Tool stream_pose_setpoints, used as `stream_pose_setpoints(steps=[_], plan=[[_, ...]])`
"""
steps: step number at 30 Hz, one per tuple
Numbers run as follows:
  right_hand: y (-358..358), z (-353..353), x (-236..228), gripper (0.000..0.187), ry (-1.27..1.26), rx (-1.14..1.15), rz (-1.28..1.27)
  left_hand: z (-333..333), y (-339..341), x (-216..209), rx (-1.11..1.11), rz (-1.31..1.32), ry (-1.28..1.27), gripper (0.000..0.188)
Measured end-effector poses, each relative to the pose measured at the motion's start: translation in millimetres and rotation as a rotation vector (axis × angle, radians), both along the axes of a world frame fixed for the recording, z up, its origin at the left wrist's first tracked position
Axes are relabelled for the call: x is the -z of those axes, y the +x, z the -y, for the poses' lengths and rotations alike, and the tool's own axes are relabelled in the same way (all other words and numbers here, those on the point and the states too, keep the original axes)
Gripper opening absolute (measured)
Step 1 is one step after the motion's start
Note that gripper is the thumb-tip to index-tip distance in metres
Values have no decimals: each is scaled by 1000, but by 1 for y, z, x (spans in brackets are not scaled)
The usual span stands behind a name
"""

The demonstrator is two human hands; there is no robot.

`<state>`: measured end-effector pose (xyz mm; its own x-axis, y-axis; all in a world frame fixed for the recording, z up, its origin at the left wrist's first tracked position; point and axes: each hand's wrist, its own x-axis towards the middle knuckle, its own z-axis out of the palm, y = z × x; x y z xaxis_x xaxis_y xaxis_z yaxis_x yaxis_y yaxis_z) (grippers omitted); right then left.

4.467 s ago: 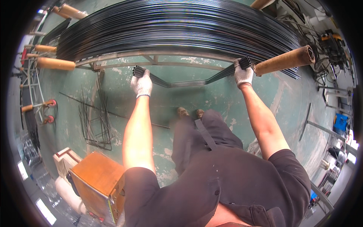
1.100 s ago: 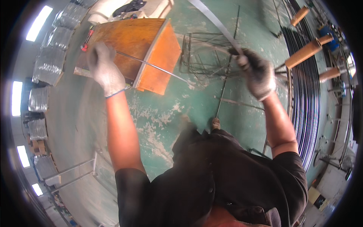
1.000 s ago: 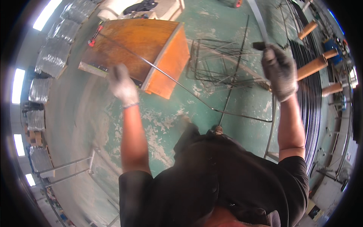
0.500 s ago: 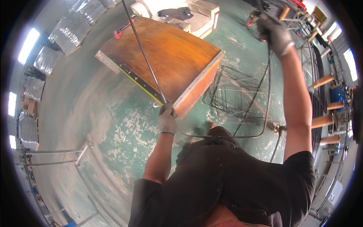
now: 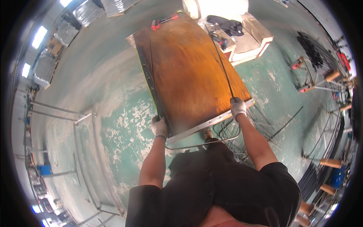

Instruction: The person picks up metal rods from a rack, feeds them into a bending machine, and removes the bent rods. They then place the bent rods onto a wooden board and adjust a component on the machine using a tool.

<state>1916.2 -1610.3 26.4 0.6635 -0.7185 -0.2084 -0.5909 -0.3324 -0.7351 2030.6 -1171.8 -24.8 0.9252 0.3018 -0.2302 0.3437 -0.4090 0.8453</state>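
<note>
A thin metal rod bent into a U lies level over the near end of a wooden-topped workbench, its curved end toward my body and its two legs pointing away over the boards. My left hand, in a pale work glove, is closed round the left leg beside the bench's near-left corner. The right leg is in my gloved right hand, near the near-right corner. A dark strip with holes runs down the bench's left edge, and a pale metal strip edges the near side.
A red and black tool lies at the bench's far end. A light armchair with dark clothing stands behind right. Bent rods are piled on the floor right of the bench. At left stands a metal frame; wrapped pallets are beyond.
My right hand has come down from high at the right to the bench's near-right corner. The bent rod has swung from tilted to lying over the bench. My view has turned too.
</note>
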Motion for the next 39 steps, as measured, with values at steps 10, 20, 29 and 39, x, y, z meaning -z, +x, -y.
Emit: stream_pose_setpoints(steps=[10, 20, 29, 39], plan=[[135, 53, 25, 43, -434, -257, -132, 84, -48, -69, 637, -6, 654, 37], [4, -24, 45, 14, -488, -874, 129, 87, -78, -28, 817, 152, 702, 16], [-9, -40, 46, 6, -520, -861, 151, 70, -80, -24, 960, 130, 748, 17], [-19, -48, 55, 9, -520, -814, 149, 62, -95, -9, 978, 128, 746, 30]])
